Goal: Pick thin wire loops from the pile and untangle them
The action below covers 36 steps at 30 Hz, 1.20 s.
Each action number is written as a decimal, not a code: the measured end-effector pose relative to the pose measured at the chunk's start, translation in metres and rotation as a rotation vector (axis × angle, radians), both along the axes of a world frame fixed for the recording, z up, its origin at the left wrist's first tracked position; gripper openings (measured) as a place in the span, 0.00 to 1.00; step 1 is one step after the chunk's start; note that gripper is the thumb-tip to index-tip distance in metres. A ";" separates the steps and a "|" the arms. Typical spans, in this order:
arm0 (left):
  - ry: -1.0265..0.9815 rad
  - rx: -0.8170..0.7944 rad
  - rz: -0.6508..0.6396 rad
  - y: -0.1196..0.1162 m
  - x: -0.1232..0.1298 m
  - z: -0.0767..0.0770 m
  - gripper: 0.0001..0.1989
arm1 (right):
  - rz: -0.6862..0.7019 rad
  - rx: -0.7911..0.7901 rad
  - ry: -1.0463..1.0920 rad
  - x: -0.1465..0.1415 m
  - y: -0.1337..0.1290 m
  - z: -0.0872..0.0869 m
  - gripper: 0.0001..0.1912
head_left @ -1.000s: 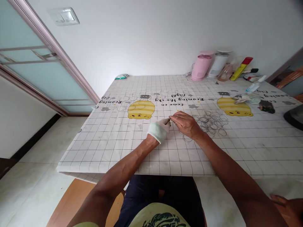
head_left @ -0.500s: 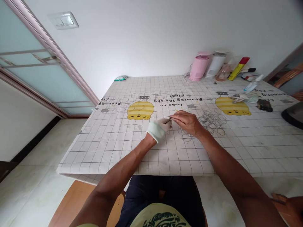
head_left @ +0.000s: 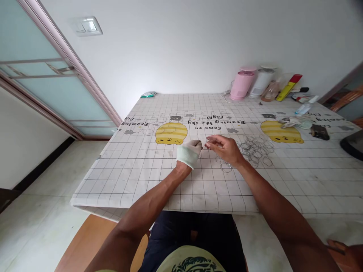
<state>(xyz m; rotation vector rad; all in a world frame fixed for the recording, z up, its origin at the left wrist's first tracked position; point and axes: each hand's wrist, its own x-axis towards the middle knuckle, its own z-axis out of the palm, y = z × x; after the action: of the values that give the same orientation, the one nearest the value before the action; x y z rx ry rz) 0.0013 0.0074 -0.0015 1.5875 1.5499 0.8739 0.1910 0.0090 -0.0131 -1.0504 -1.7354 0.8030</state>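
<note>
My left hand (head_left: 189,151), in a pale glove with a light green cuff, is closed in a pinch above the checked tablecloth (head_left: 136,170). A thin wire loop (head_left: 201,153), only faintly visible, hangs at its fingertips. Just to the right, my bare right hand (head_left: 224,148) has its thumb and fingers apart, with nothing visible between them. Beside and partly behind that hand lies a tangled heap of thin wire loops (head_left: 256,149). More such loops (head_left: 159,118) are spread in rows on the cloth, farther back on the left.
Along the wall stand a pink cylinder-shaped device (head_left: 242,84), a white one (head_left: 261,82), a bottle (head_left: 270,91) and a yellow can with a red cap (head_left: 289,87). A crumpled glove (head_left: 296,121) and a dark object (head_left: 319,132) lie at right. A green packet (head_left: 148,94) is at the back left.
My right hand has opened, its fingertips parting and drawing away from the left hand's. My left hand stays pinched. The whole view has shifted slightly.
</note>
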 end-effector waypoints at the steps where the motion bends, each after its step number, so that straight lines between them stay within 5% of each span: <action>1: 0.024 0.013 -0.005 0.000 0.000 -0.001 0.15 | -0.027 0.013 -0.009 -0.004 0.000 -0.004 0.18; 7: 0.097 0.004 -0.032 0.000 0.001 -0.003 0.15 | -0.085 0.120 -0.086 -0.010 0.002 -0.018 0.17; 16: 0.169 0.128 0.032 0.005 -0.001 -0.001 0.16 | -0.080 0.176 -0.145 -0.009 0.000 -0.014 0.20; 25: 0.539 0.299 -0.159 0.000 -0.005 -0.008 0.18 | -0.016 0.230 -0.265 -0.013 -0.005 -0.008 0.22; 36: 0.691 0.338 -0.231 -0.012 -0.002 0.001 0.24 | -0.005 0.239 -0.291 -0.016 -0.007 -0.008 0.23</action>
<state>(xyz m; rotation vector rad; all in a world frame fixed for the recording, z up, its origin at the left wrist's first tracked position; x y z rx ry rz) -0.0010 -0.0043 -0.0001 2.4400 1.6653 0.4905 0.1750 0.0020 -0.0210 -1.0446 -2.0146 0.4395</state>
